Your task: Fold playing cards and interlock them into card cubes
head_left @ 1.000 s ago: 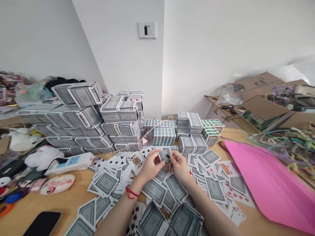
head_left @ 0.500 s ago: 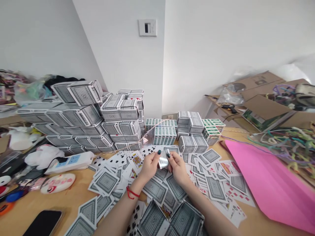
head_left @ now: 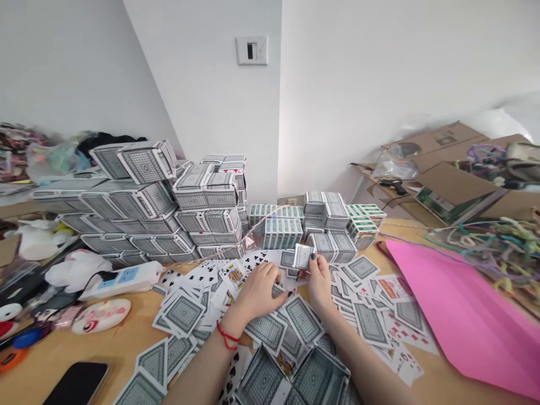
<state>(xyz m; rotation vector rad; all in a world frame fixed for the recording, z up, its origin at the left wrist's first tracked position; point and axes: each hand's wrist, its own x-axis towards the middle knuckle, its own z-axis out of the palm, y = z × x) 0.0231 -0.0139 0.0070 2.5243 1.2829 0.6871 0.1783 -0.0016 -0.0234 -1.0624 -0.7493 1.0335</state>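
My right hand (head_left: 319, 284) pinches a folded playing card (head_left: 302, 257) with a grey patterned back, held up over the pile. My left hand (head_left: 259, 289) reaches palm down over the loose playing cards (head_left: 265, 331), thumb apart from the bent fingers. Its fingertips are partly hidden, so I cannot tell whether they touch a card. Closest to me, between my forearms, stands a box shape built from folded cards (head_left: 316, 378), with open compartments. Around both hands lie scattered cards, some face up, such as a king (head_left: 233, 274).
Stacked folded-card blocks (head_left: 143, 202) rise at back left, smaller blocks (head_left: 331, 244) at back right. Green-and-white card packs (head_left: 282, 230) stand between them. A pink sheet (head_left: 459, 315) lies right. A phone (head_left: 78, 383), a power strip (head_left: 122, 280) and a cardboard box (head_left: 459, 191) are also around.
My hands have separated. The left has let go of the card and dropped onto the pile; the right has lifted the folded card slightly up and to the right.
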